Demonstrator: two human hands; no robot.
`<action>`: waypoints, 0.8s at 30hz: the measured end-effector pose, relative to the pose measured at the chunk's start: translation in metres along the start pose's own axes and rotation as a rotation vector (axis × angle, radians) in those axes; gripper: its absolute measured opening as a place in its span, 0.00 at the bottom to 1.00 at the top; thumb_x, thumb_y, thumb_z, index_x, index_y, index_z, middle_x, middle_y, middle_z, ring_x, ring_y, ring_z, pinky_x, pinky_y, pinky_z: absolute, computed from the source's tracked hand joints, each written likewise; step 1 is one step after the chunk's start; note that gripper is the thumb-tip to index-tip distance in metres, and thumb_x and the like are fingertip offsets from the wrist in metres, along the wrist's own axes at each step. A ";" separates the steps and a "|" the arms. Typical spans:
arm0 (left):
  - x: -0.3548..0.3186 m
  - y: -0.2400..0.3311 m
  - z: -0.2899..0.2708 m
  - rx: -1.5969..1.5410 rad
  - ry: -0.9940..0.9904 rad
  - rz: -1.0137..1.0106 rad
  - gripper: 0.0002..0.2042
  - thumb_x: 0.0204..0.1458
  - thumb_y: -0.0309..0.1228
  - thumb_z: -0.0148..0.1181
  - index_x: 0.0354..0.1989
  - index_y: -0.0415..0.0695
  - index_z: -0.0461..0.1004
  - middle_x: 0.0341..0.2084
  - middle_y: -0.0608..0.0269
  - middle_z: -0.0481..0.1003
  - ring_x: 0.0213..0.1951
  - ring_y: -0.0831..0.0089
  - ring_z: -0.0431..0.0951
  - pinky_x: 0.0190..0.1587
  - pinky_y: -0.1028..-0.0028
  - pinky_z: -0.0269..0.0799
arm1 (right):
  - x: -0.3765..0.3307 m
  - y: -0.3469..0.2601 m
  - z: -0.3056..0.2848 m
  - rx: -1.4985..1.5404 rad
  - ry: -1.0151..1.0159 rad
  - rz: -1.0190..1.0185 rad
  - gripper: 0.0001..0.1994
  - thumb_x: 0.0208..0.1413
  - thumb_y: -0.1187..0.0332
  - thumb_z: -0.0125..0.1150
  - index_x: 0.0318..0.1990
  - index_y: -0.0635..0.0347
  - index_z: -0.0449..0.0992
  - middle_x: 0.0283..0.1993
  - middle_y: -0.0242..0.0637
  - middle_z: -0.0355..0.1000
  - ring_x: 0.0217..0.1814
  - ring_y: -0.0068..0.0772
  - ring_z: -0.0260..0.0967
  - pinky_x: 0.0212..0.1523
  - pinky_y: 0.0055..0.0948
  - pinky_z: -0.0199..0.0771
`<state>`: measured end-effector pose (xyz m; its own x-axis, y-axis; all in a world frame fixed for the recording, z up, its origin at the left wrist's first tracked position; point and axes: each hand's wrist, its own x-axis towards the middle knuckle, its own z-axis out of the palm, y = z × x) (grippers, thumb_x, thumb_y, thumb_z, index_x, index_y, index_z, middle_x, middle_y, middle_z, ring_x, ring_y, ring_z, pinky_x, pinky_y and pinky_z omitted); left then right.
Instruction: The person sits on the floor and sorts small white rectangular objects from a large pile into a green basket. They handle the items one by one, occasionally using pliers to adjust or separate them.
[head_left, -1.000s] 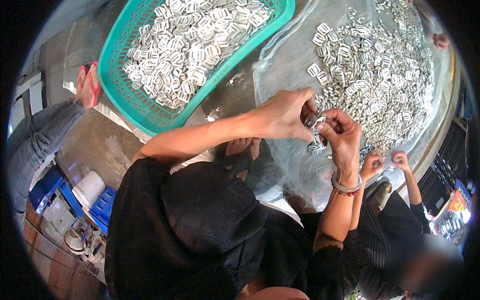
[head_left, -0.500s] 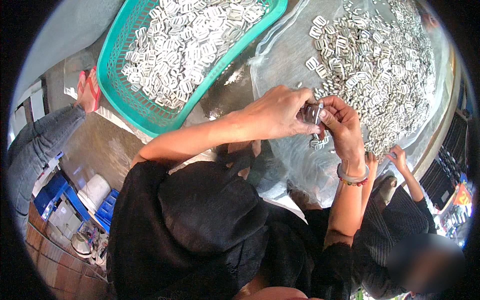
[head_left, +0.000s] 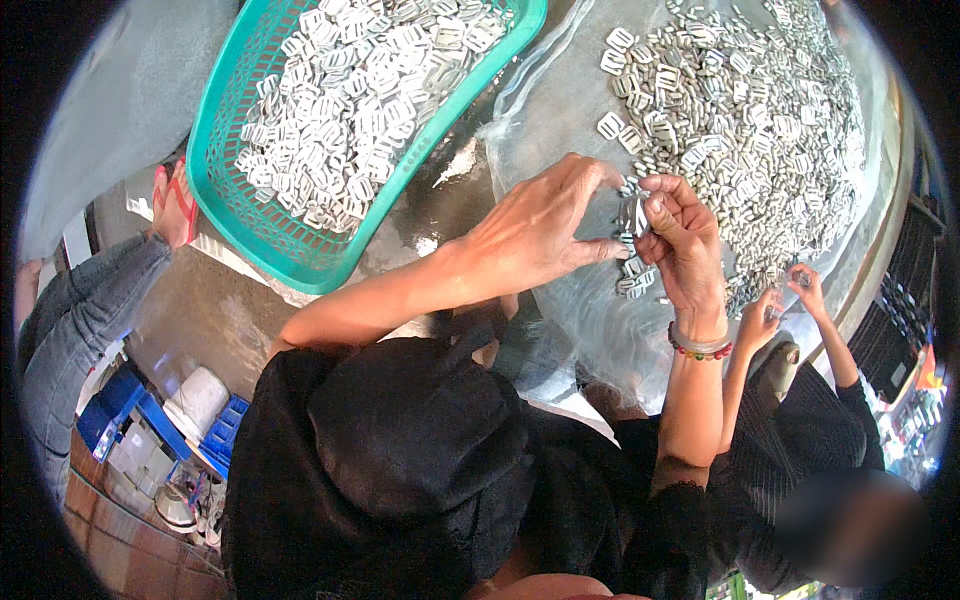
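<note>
A silvery slide buckle (head_left: 633, 214) is pinched between the thumb and fingers of my right hand (head_left: 688, 240), which wears bracelets at the wrist. My left hand (head_left: 545, 222) is just left of it, thumb and fingers spread apart around a gap, with nothing plainly held; whether its fingertips touch the buckle is hard to tell. Below both hands lies a translucent plastic sheet (head_left: 560, 290). A few loose buckles (head_left: 637, 280) rest on it under my hands. Beyond my right hand spreads a large heap of small silvery pieces (head_left: 770, 150), with buckles mixed in.
A green plastic basket (head_left: 345, 265) of pale slide buckles stands at the upper left. On the right, a co-worker's hands (head_left: 785, 300) are at the near edge of the heap. Another person's leg (head_left: 110, 270) and sandalled foot show at left, above blue trays (head_left: 220, 425).
My left hand has loosened from the buckle, its thumb and fingers now spread. The buckle has turned in my right hand. The co-worker's hands have shifted, and the view has moved slightly.
</note>
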<state>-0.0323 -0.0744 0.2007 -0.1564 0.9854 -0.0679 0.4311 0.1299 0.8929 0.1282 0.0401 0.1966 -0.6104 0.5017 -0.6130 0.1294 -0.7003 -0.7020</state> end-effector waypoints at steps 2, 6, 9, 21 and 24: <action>0.000 -0.005 0.003 -0.041 0.020 0.036 0.31 0.42 0.36 0.66 0.55 0.41 0.61 0.44 0.54 0.71 0.38 0.62 0.76 0.37 0.68 0.74 | -0.001 0.004 0.007 0.009 0.017 -0.010 0.08 0.54 0.73 0.57 0.39 0.64 0.69 0.26 0.31 0.70 0.20 0.20 0.69 0.15 0.15 0.62; -0.001 -0.010 0.004 -0.120 -0.070 0.113 0.29 0.44 0.31 0.63 0.55 0.43 0.61 0.41 0.53 0.72 0.35 0.63 0.77 0.37 0.68 0.74 | 0.000 0.013 0.009 0.081 -0.019 0.005 0.05 0.55 0.71 0.57 0.37 0.61 0.71 0.23 0.28 0.68 0.18 0.18 0.65 0.16 0.16 0.60; -0.003 -0.008 0.005 -0.037 -0.080 0.149 0.27 0.44 0.27 0.61 0.55 0.43 0.61 0.39 0.52 0.72 0.34 0.62 0.77 0.36 0.67 0.74 | 0.005 0.016 0.007 0.131 -0.046 0.151 0.05 0.55 0.69 0.57 0.36 0.59 0.71 0.23 0.27 0.68 0.18 0.17 0.63 0.16 0.16 0.58; 0.004 -0.016 -0.007 -0.179 -0.142 0.051 0.23 0.45 0.27 0.60 0.52 0.45 0.66 0.35 0.53 0.75 0.35 0.63 0.78 0.37 0.69 0.74 | 0.010 0.023 0.000 0.227 -0.140 0.134 0.06 0.55 0.73 0.55 0.39 0.60 0.70 0.29 0.30 0.71 0.25 0.20 0.65 0.23 0.20 0.64; 0.008 -0.014 -0.014 -0.279 -0.167 -0.102 0.23 0.44 0.23 0.61 0.52 0.44 0.66 0.34 0.56 0.77 0.33 0.69 0.79 0.38 0.71 0.74 | 0.009 0.023 0.008 0.293 -0.163 0.043 0.13 0.51 0.78 0.57 0.45 0.63 0.68 0.35 0.37 0.72 0.31 0.28 0.70 0.29 0.25 0.72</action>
<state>-0.0519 -0.0702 0.1941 -0.0286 0.9764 -0.2140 0.1571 0.2158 0.9637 0.1191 0.0245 0.1782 -0.7295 0.3971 -0.5569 -0.0578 -0.8471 -0.5283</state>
